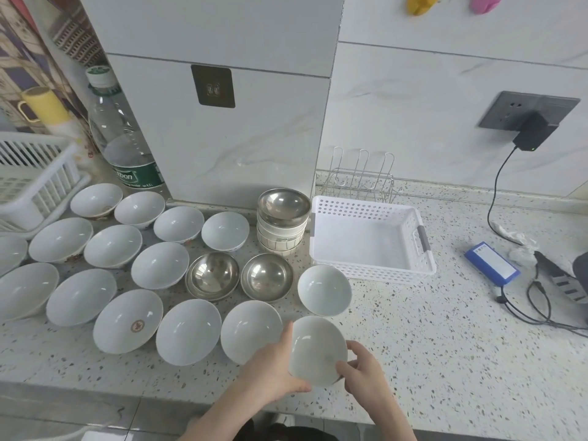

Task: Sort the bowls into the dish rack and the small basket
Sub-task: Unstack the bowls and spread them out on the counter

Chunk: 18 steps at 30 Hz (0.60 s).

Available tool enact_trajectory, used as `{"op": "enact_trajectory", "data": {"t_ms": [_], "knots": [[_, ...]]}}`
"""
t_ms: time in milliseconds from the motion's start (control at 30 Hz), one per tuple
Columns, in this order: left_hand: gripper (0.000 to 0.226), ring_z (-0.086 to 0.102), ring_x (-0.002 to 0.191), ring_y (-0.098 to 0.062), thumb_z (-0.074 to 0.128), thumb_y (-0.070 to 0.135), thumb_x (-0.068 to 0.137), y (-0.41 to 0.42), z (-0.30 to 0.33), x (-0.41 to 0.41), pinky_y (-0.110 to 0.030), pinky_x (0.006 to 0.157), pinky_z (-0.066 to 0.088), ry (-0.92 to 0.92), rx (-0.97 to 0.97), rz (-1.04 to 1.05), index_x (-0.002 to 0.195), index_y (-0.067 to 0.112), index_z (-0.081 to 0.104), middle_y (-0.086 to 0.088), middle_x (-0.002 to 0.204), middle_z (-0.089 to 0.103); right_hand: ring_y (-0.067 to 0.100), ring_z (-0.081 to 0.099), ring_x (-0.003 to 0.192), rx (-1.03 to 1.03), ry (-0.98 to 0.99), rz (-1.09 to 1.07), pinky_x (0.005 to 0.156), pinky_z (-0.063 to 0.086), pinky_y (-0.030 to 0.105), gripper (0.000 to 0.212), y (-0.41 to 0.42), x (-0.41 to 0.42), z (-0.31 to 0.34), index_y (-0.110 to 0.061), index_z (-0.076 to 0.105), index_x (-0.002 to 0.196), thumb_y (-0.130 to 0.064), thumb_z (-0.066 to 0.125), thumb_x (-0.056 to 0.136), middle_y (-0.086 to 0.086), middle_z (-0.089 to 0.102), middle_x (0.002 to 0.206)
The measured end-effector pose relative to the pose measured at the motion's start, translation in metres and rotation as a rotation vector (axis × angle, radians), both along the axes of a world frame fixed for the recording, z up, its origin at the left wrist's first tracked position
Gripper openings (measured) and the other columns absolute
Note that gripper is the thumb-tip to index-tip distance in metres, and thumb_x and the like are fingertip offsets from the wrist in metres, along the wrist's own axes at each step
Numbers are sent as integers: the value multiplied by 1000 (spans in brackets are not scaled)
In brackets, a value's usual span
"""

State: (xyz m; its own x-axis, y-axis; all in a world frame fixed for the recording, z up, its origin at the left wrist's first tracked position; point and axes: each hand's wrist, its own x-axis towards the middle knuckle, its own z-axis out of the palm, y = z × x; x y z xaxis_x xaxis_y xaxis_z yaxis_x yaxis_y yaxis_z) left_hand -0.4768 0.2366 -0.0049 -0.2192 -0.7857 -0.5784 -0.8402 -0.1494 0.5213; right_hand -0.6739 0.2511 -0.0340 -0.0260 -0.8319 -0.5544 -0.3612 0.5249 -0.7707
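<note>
White bowl [318, 350]: near the worktop's [445, 345] front edge, gripped on both sides by left hand [273, 367] and right hand [362, 374]. Contents: none visible. Small white basket [370, 240]: behind it, nothing visible inside. Wire rack [362, 176]: behind the basket, holding nothing. White and steel bowls [187, 331]: spread leftward. Stack of bowls [283, 224], steel one uppermost: just left of the basket.
</note>
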Motion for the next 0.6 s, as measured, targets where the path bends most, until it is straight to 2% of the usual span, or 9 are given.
{"op": "enact_trajectory", "data": {"t_ms": [400,500,600], "knots": [[124,64,93,-17,80,46,73,-2,-9,-2,-32,81,55,-8,29,22,153,35,-14,-1,110,64,13,34,40,20,-30,23,44,30,25,34,-2,-3,-5,-25,57,110,-6,49,84,-3,56,49],[125,63,85,-15,80,45,74,-2,-9,-1,-28,75,54,-14,26,21,153,34,-16,2,103,63,14,34,42,38,-32,60,46,32,26,32,-2,-4,-1,-28,56,113,-11,51,86,1,55,54],[126,59,78,-12,80,44,74,-2,-7,-1,-24,71,51,1,40,36,153,31,-18,2,96,62,14,42,44,87,-4,88,47,39,25,25,-6,-4,7,-32,56,112,-21,53,90,4,68,68]]}}
